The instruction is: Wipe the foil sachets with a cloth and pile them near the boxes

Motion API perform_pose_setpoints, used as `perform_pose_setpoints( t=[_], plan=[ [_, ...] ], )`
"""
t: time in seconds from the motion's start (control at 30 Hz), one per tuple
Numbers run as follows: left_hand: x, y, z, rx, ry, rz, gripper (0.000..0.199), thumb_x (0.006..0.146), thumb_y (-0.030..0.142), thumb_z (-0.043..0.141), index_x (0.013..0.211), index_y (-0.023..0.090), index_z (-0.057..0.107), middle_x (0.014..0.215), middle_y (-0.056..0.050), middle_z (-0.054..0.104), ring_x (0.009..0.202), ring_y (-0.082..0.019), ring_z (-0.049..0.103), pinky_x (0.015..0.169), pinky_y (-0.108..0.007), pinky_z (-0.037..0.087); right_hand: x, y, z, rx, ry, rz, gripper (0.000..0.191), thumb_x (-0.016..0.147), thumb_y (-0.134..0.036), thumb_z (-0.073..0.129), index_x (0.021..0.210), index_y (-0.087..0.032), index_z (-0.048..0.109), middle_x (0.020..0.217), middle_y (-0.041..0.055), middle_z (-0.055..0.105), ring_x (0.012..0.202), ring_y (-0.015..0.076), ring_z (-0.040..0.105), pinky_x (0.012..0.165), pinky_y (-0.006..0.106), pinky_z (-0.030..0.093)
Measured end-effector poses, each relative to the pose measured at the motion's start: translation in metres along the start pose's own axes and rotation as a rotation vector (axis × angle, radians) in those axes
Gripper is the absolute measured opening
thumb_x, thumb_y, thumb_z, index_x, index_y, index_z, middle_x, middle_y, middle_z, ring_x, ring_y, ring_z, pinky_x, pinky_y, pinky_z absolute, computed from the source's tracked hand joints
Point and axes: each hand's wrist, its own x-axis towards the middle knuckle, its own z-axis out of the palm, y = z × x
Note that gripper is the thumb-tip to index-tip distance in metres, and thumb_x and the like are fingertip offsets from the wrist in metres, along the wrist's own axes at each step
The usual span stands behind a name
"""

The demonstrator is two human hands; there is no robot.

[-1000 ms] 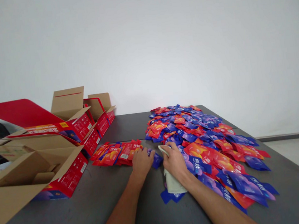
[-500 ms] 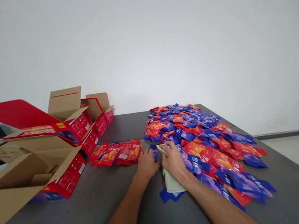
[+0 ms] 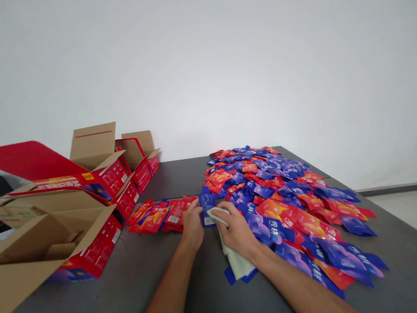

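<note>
Bringing the blue packet [image 3: 206,202] up between our two hands, we are now showing its printed, barcoded side, whereas half a second ago it was lying partly hidden beside our left fingers. Our left hand [image 3: 192,223] is shifting out to the packet's left edge, its grip closing to what looks like a narrow pinch there. Our right hand [image 3: 237,226] is keeping its grip curled around a pale cloth [image 3: 239,263], which is now covering the packet's lower right edge, so for the work in hand cloth and packet seem to be coming together. The cloth's loose end is draping over more blue packaging [image 3: 229,275] on the table [image 3: 135,305], and could be dragging it along. Just beside our left hand an overlapping row of mostly red packets [image 3: 155,218] is lying, leaving little room on that side. A big mixed pile [image 3: 259,171] is spreading along our right, its near packets crowding our right wrist. Further left, an open carton [image 3: 100,244] is standing with its front flap [image 3: 11,279] jutting towards us, and more red cartons [image 3: 113,177] are standing behind it.
</note>
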Motion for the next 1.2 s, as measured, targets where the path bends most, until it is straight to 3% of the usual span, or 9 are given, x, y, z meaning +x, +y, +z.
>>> perform_pose_setpoints(
  t=[0.17,0.3,0.37,0.47,0.67,0.83,0.93,1.07,1.2],
  plan=[
    [-0.011,0.001,0.006,-0.143,-0.266,-0.107,0.067,0.074,0.023,0.058,0.140,0.017,0.053,0.123,-0.012,0.069,0.105,-0.024,0.067,0.088,-0.035,0.053,-0.002,-0.007,0.001,-0.063,-0.071,-0.015,0.040,0.092,-0.010,0.048,0.118,-0.031,0.069,0.118,0.0060,0.059,0.105,0.0181,0.060,0.091,0.030,0.053],
    [-0.021,-0.003,0.011,-0.105,-0.498,-0.100,0.090,0.056,0.007,0.057,0.144,0.021,0.049,0.141,-0.011,0.059,0.120,-0.028,0.061,0.088,-0.034,0.054,0.006,0.009,-0.010,-0.124,0.091,0.089,0.037,0.094,-0.012,0.046,0.119,-0.027,0.069,0.123,0.0090,0.056,0.111,0.0210,0.058,0.096,0.034,0.051],
    [-0.025,-0.006,0.014,-0.088,-0.561,-0.062,0.098,0.051,0.002,0.057,0.146,0.024,0.046,0.145,-0.011,0.055,0.123,-0.029,0.058,0.091,-0.034,0.054,0.010,0.017,-0.017,-0.152,0.166,0.130,0.037,0.095,-0.014,0.044,0.121,-0.026,0.068,0.125,0.0102,0.055,0.115,0.0222,0.056,0.101,0.037,0.049],
    [-0.025,-0.008,0.016,-0.044,-0.528,-0.019,0.098,0.054,0.002,0.057,0.148,0.024,0.043,0.147,-0.012,0.053,0.125,-0.029,0.058,0.092,-0.034,0.054,0.012,0.020,-0.020,-0.164,0.164,0.119,0.038,0.095,-0.014,0.044,0.122,-0.025,0.068,0.124,0.0105,0.056,0.114,0.0224,0.056,0.099,0.038,0.049],
    [-0.012,-0.006,0.004,-0.002,-0.322,0.065,0.098,0.058,0.007,0.060,0.151,0.026,0.035,0.141,-0.013,0.059,0.112,-0.025,0.065,0.084,-0.033,0.057,0.001,0.000,-0.006,-0.137,-0.035,0.022,0.042,0.089,-0.010,0.050,0.121,-0.031,0.068,0.117,0.0068,0.059,0.105,0.0194,0.060,0.089,0.029,0.052],
    [-0.009,-0.004,0.002,-0.030,-0.293,0.098,0.094,0.058,0.007,0.059,0.148,0.024,0.040,0.134,-0.012,0.063,0.110,-0.025,0.066,0.087,-0.035,0.056,-0.002,-0.005,-0.004,-0.123,-0.092,0.012,0.042,0.087,-0.007,0.052,0.116,-0.032,0.070,0.115,0.0049,0.059,0.099,0.0175,0.062,0.086,0.027,0.053],
    [-0.009,-0.007,0.001,0.022,-0.360,0.107,0.094,0.053,0.004,0.052,0.145,0.024,0.046,0.140,-0.011,0.060,0.120,-0.026,0.062,0.097,-0.040,0.053,0.001,-0.002,-0.007,-0.115,-0.041,0.039,0.042,0.089,-0.008,0.050,0.117,-0.031,0.069,0.121,0.0063,0.056,0.106,0.0190,0.061,0.091,0.030,0.053],
    [-0.012,-0.010,0.000,0.047,-0.498,0.082,0.092,0.050,0.002,0.049,0.140,0.022,0.054,0.141,-0.010,0.059,0.128,-0.029,0.056,0.106,-0.045,0.047,0.006,0.004,-0.011,-0.112,0.132,0.105,0.039,0.094,-0.013,0.046,0.123,-0.029,0.067,0.128,0.0097,0.054,0.116,0.0224,0.056,0.099,0.037,0.051],
    [-0.015,-0.010,0.003,0.021,-0.512,0.076,0.092,0.051,0.002,0.049,0.141,0.022,0.051,0.141,-0.010,0.059,0.128,-0.029,0.056,0.105,-0.045,0.048,0.007,0.008,-0.011,-0.134,0.196,0.114,0.038,0.095,-0.016,0.046,0.125,-0.028,0.067,0.131,0.0111,0.053,0.121,0.0242,0.054,0.102,0.041,0.049]
  ],
)
